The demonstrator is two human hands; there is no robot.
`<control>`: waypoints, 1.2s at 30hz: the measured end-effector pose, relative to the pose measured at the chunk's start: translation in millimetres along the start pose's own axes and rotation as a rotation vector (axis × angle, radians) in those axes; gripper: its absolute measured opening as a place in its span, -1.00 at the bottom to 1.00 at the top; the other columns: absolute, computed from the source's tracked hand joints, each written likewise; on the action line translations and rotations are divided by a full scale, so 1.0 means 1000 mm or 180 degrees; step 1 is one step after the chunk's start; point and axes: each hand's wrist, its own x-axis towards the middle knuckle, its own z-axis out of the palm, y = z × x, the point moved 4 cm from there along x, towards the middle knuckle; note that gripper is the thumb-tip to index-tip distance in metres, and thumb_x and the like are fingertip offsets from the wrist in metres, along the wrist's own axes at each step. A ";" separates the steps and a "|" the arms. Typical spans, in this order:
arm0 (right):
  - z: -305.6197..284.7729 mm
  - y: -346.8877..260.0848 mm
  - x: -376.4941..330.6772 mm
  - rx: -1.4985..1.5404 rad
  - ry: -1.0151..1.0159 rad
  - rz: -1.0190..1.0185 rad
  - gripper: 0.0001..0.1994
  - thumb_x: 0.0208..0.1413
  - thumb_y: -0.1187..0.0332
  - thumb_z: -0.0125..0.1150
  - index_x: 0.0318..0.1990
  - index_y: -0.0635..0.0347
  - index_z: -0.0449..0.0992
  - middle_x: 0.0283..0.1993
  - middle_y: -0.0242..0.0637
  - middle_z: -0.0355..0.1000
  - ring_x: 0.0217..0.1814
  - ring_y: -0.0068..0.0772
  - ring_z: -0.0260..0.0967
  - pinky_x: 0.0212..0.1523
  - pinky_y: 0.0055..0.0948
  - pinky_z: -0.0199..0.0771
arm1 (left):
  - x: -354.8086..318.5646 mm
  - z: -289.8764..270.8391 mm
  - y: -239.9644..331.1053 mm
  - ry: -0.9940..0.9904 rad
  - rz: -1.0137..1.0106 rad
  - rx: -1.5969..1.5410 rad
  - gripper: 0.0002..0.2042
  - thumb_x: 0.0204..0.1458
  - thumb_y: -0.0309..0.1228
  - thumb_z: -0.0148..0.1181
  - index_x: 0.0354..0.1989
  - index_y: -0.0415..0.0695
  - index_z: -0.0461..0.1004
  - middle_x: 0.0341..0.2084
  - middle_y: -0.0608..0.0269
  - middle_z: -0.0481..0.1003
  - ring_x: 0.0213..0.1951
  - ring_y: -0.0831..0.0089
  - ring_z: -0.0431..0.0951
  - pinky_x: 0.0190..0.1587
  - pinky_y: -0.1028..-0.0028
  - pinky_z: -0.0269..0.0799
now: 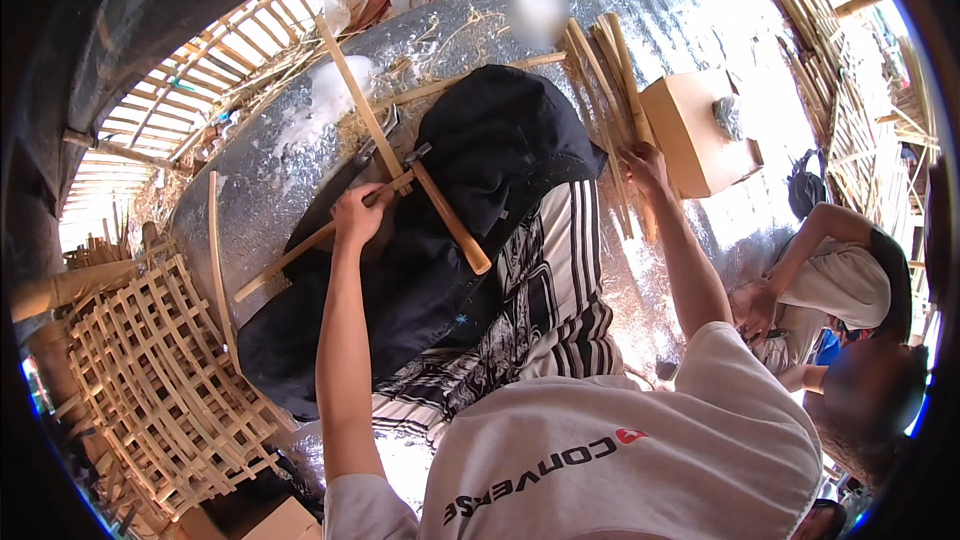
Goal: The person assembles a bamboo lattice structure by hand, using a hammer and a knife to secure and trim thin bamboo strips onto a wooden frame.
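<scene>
My left hand (360, 215) is closed round a bamboo strip (290, 260) above the dark cloth on my lap. A second strip (358, 90) crosses it just beyond my fingers, and a third (460, 83) runs away to the right, partly behind the cloth. Against the black cloth (500, 130) rests a hammer (450, 220) with a wooden handle. My right hand (646, 168) reaches out to the right, its fingers curled on one of several long bamboo strips (622, 70) lying on the sheet; the fingertips are partly hidden.
Beside the strips stands a cardboard box (690, 135) with a grey lump (728, 118) on it. A woven bamboo lattice (165, 370) lies at the left. Another person (830, 280) sits close by at the right. A shiny grey sheet (240, 180) covers the ground.
</scene>
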 end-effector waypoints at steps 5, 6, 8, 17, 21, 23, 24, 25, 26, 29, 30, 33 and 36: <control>0.009 -0.022 -0.010 -0.0112 -0.0007 0.0037 -0.71 0.25 0.16 0.22 -0.13 0.25 0.54 -0.43 -0.34 0.49 -0.58 -0.59 0.34 -0.57 -0.53 0.36 | -0.003 -0.003 -0.007 0.0022 -0.0036 0.0051 -0.71 0.00 -0.03 0.34 -0.19 0.11 0.67 -0.23 0.20 0.64 -0.05 0.13 0.58 0.05 0.16 0.34; 0.009 -0.024 -0.010 -0.0078 -0.0057 0.0104 -0.71 0.24 0.16 0.22 -0.13 0.23 0.54 -0.38 -0.31 0.51 -0.54 -0.52 0.39 -0.52 -0.47 0.41 | -0.003 -0.003 -0.007 0.0021 -0.0051 0.0053 -0.71 0.00 -0.03 0.34 -0.19 0.11 0.67 -0.23 0.20 0.64 -0.05 0.13 0.58 0.06 0.16 0.33; 0.003 -0.023 -0.006 -0.0787 0.0436 -0.0501 -0.72 0.21 0.16 0.23 -0.12 0.19 0.54 -0.27 -0.24 0.53 -0.42 -0.35 0.46 -0.39 -0.34 0.49 | -0.002 -0.001 -0.004 0.0005 -0.0056 0.0026 -0.70 0.00 -0.03 0.33 -0.18 0.11 0.66 -0.22 0.21 0.64 -0.04 0.14 0.57 0.07 0.14 0.31; 0.027 -0.035 -0.023 -0.2496 0.0498 -0.0602 -0.68 0.12 0.14 0.25 -0.05 0.09 0.54 -0.18 0.05 0.53 -0.15 0.10 0.51 -0.13 0.02 0.50 | -0.002 0.001 -0.007 -0.0038 -0.0100 -0.0031 -0.68 0.01 -0.01 0.32 -0.18 0.10 0.65 -0.21 0.18 0.64 -0.02 0.12 0.56 0.11 0.13 0.27; 0.021 -0.015 0.003 -0.1666 -0.0057 -0.0651 -0.71 0.17 0.15 0.24 -0.16 0.21 0.58 -0.20 -0.01 0.57 -0.19 -0.11 0.54 -0.25 -0.18 0.50 | 0.000 0.003 -0.008 -0.0007 -0.0063 -0.0007 -0.69 0.01 -0.02 0.32 -0.18 0.09 0.65 -0.21 0.17 0.63 -0.02 0.12 0.56 0.11 0.14 0.28; 0.015 0.002 0.015 -0.0750 -0.0509 -0.0341 -0.73 0.29 0.16 0.14 -0.14 0.19 0.56 -0.26 -0.27 0.55 -0.25 -0.41 0.47 -0.32 -0.39 0.43 | 0.001 0.010 -0.004 -0.0046 -0.0022 -0.0082 -0.70 0.01 -0.03 0.32 -0.18 0.09 0.65 -0.21 0.18 0.63 -0.03 0.12 0.56 0.10 0.15 0.28; 0.024 -0.020 0.005 -0.0482 -0.0735 -0.0068 -0.74 0.32 0.16 0.11 -0.13 0.18 0.55 -0.28 -0.33 0.53 -0.27 -0.47 0.44 -0.33 -0.43 0.41 | -0.004 0.000 -0.007 -0.0021 -0.0075 -0.0107 -0.71 0.02 -0.04 0.32 -0.18 0.09 0.65 -0.21 0.18 0.64 -0.03 0.13 0.56 0.10 0.16 0.29; 0.027 -0.035 -0.005 -0.0227 -0.0913 0.0230 -0.74 0.34 0.17 0.08 -0.12 0.16 0.54 -0.30 -0.39 0.51 -0.29 -0.53 0.41 -0.35 -0.46 0.38 | -0.005 -0.003 -0.006 -0.0029 -0.0092 -0.0155 -0.71 0.02 -0.05 0.33 -0.18 0.09 0.65 -0.22 0.18 0.64 -0.03 0.13 0.56 0.10 0.17 0.29; 0.025 -0.041 -0.010 0.0104 -0.0909 0.0144 -0.72 0.33 0.14 0.10 -0.11 0.17 0.55 -0.35 -0.39 0.45 -0.43 -0.55 0.33 -0.41 -0.45 0.39 | -0.005 -0.002 -0.003 -0.0019 -0.0074 -0.0132 -0.72 0.02 -0.05 0.33 -0.19 0.09 0.65 -0.22 0.19 0.64 -0.04 0.13 0.57 0.09 0.16 0.30; 0.018 -0.055 -0.010 0.0534 -0.0861 -0.0009 -0.73 0.34 0.16 0.08 -0.12 0.18 0.54 -0.34 -0.38 0.46 -0.44 -0.56 0.34 -0.44 -0.53 0.35 | -0.004 0.002 0.005 0.0002 -0.0013 -0.0122 -0.72 0.02 -0.05 0.33 -0.20 0.10 0.66 -0.22 0.21 0.64 -0.04 0.14 0.57 0.08 0.13 0.30; 0.025 -0.079 -0.020 0.0385 -0.0773 0.0101 -0.75 0.36 0.18 0.05 -0.13 0.16 0.53 -0.35 -0.39 0.46 -0.45 -0.58 0.34 -0.44 -0.56 0.35 | -0.005 0.001 0.000 0.0008 -0.0011 -0.0138 -0.72 0.01 -0.04 0.33 -0.20 0.10 0.66 -0.23 0.22 0.64 -0.04 0.15 0.57 0.09 0.11 0.29; 0.039 -0.127 -0.036 0.0117 -0.0511 -0.0027 -0.74 0.35 0.15 0.07 -0.17 0.15 0.52 -0.41 -0.45 0.41 -0.45 -0.64 0.30 -0.44 -0.58 0.34 | -0.009 -0.003 -0.003 0.0042 -0.0011 0.0097 -0.70 0.00 0.02 0.32 -0.20 0.14 0.67 -0.20 0.25 0.64 -0.03 0.17 0.57 0.10 0.06 0.27; 0.048 -0.136 -0.007 -0.0502 -0.0011 -0.1081 -0.79 0.23 0.21 0.20 -0.14 0.10 0.63 -0.48 -0.34 0.49 -0.46 -0.53 0.40 -0.46 -0.45 0.36 | -0.008 -0.002 0.002 -0.0015 -0.0123 0.0447 -0.68 -0.02 0.08 0.32 -0.18 0.22 0.68 -0.13 0.26 0.61 0.02 0.17 0.54 0.12 0.00 0.24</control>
